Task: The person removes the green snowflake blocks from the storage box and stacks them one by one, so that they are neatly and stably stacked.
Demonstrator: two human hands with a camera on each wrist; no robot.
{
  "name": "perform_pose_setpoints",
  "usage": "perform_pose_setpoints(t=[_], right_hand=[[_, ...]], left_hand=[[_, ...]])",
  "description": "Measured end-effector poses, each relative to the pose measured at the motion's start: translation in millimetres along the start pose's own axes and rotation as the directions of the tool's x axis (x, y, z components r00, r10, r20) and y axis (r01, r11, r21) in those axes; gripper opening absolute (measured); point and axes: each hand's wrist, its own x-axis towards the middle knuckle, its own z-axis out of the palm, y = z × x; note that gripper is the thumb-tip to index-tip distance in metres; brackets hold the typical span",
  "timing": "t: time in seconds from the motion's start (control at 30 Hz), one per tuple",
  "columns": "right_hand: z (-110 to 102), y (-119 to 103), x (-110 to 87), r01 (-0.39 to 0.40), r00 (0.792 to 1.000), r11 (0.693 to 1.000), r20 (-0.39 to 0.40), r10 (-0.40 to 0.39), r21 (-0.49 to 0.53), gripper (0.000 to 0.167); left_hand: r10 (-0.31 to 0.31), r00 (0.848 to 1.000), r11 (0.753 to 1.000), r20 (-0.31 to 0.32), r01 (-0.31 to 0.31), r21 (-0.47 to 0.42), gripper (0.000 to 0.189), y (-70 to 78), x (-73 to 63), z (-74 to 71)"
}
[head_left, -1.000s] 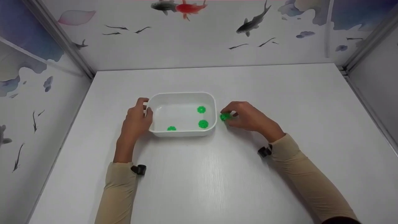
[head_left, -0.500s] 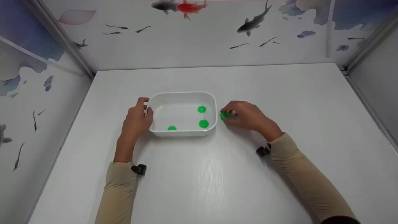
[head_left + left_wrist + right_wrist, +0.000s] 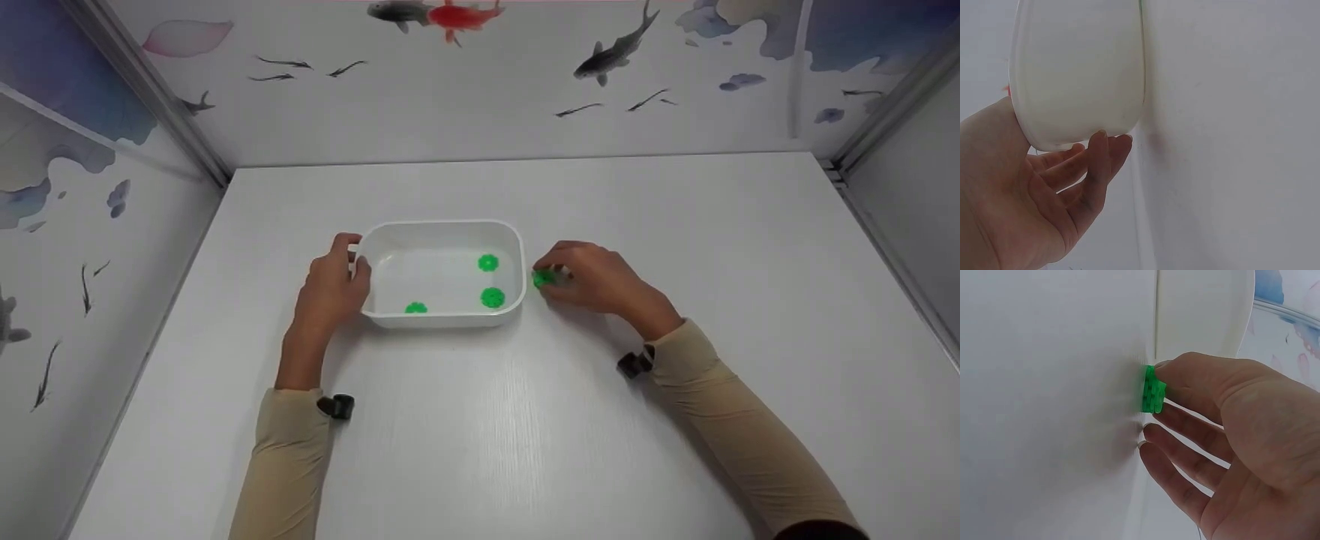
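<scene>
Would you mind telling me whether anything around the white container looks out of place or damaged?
Nothing stands out. The white container sits upright on the table, the left hand at its end, with three green pieces visible inside; the outer green piece is pinched by the right hand.

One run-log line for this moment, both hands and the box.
left hand: holds white box by left end | right hand: pinches green stack outside right end | inside box: three green discs
</scene>
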Motion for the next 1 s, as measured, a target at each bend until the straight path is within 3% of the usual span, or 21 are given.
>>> perform_pose_setpoints(t=[0.67,1.0], right_hand=[[1.6,0.6,-0.1,0.012,1.000,1.000,-0.002,-0.012,-0.010,0.035],[-1.2,6.5,1.1,0.006,1.000,0.996,-0.028,-0.004,0.087,0.036]], left_hand=[[0.031,0.999,0.999,-0.007,-0.031,-0.008,0.049,-1.3,-1.7,0.1],[0.021,1.000,1.000,0.004,-0.021,0.001,0.048,-1.0,-1.4,-1.0]])
